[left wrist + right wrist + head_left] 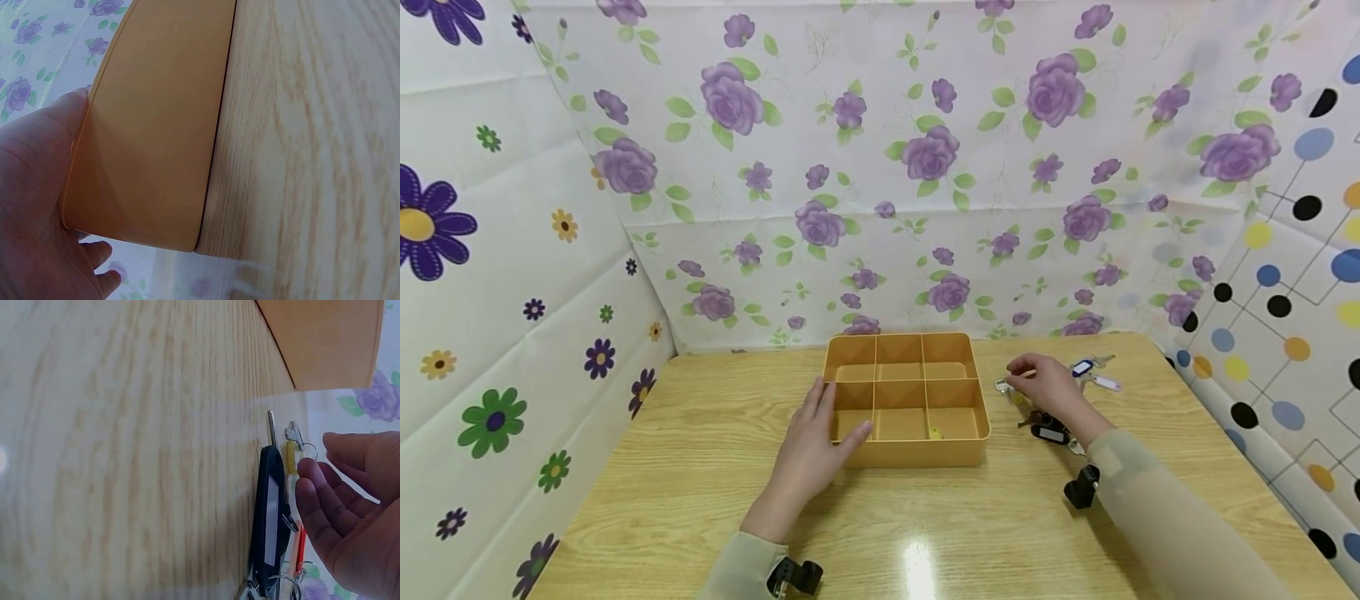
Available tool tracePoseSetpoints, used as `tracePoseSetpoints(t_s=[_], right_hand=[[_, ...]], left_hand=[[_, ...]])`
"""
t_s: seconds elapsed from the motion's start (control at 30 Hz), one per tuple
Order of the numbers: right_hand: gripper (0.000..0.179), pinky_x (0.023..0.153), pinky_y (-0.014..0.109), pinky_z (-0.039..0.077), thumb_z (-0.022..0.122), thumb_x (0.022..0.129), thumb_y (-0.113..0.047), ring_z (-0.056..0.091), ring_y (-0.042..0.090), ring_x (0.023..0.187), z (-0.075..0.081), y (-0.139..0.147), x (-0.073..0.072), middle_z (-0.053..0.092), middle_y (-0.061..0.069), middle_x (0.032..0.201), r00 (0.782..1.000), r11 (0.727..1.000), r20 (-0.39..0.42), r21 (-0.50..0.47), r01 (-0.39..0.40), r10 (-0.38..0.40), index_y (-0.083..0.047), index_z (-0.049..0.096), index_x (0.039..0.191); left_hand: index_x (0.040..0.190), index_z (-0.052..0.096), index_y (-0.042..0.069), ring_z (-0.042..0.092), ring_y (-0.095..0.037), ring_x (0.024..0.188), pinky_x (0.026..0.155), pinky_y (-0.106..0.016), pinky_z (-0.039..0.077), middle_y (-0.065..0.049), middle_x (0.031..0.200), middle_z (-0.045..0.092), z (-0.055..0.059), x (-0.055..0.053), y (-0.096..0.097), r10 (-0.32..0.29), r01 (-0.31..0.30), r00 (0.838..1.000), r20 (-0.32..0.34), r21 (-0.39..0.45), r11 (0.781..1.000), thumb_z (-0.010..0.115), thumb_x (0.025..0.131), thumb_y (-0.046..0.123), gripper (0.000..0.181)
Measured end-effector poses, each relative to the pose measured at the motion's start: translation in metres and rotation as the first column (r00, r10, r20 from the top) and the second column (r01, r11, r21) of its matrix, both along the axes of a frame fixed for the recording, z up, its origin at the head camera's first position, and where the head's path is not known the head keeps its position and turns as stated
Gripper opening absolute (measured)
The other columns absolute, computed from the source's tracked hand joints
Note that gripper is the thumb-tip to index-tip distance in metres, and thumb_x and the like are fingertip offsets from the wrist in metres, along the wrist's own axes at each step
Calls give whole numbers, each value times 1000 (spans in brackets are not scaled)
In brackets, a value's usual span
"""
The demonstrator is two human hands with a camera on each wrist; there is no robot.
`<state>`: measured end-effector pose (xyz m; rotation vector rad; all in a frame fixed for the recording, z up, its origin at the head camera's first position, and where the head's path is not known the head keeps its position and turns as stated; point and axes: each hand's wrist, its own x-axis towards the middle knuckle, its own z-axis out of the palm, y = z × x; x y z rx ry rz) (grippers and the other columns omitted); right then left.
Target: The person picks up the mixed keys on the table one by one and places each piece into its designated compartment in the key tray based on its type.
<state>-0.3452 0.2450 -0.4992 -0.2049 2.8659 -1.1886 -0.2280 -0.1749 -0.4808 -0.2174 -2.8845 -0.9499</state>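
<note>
An orange divided box stands on the table. My left hand rests at its front left corner, thumb over the front rim and fingers fairly straight along the left side. In the left wrist view, the thumb lies at the rim. My right hand reaches over a loose pile of tagged keys right of the box. In the right wrist view, thumb and fingertips are apart near the ring of a silver key. A yellow tag and a black key tag are close by.
A small yellow piece lies in the box's front right compartment. Beyond my right hand are a blue key tag and a lilac key tag. Patterned cloth encloses the table at the back and both sides.
</note>
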Motion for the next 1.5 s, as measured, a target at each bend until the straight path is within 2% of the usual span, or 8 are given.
tracePoseSetpoints(t_s=[0.33, 0.53, 0.7, 1.03, 1.27, 1.5], right_hand=[[27, 83, 45, 63, 72, 110, -23, 72, 37, 114, -1, 0, -5, 75, 16, 125, 1000, 1000, 7, 30, 5, -5, -6, 75, 131], [23, 82, 45, 62, 72, 109, -21, 73, 34, 108, -1, -1, -6, 76, 15, 120, 1000, 999, 14, 40, 14, -15, -6, 77, 126], [21, 81, 46, 62, 72, 109, -20, 73, 34, 105, -2, -1, -7, 76, 15, 117, 1000, 999, 2, 50, 10, -10, -5, 78, 123], [17, 83, 48, 61, 72, 109, -18, 73, 32, 102, -3, -3, -13, 77, 14, 114, 1000, 996, -12, 83, 28, -27, -5, 79, 119], [13, 76, 43, 59, 73, 108, -16, 69, 27, 90, -3, -4, -11, 76, 12, 107, 999, 996, -21, 88, 26, -24, -5, 78, 112], [10, 77, 44, 55, 72, 108, -14, 66, 26, 87, -2, -5, -6, 75, 12, 107, 998, 994, -48, 100, 32, -27, -6, 76, 110]], left_hand=[[177, 22, 7, 20, -53, 163, 126, -73, 27, -9, 185, 3, 0, -1, -1, -3, 3, 1000, -2, -4, 1000, 59, 103, 77, 108], [177, 23, 7, 20, -53, 163, 125, -73, 27, -9, 185, 4, 1, -1, 0, -3, 3, 1000, 0, 8, 1000, 63, 104, 71, 105], [177, 22, 8, 20, -53, 163, 126, -72, 27, -9, 185, 3, 2, -1, 0, -5, 5, 1000, 6, 2, 1000, 61, 104, 74, 106], [176, 24, 7, 22, -53, 163, 125, -73, 27, -11, 185, 5, 1, -1, 0, 0, 0, 1000, -4, 13, 1000, 67, 106, 64, 101], [176, 25, 7, 21, -52, 163, 125, -73, 28, -10, 185, 5, 0, 0, -1, -3, 3, 1000, -2, 26, 1000, 66, 105, 66, 101], [176, 24, 7, 21, -52, 163, 125, -73, 28, -10, 185, 4, 0, 1, -1, -3, 3, 1000, 0, 23, 1000, 65, 105, 68, 102]])
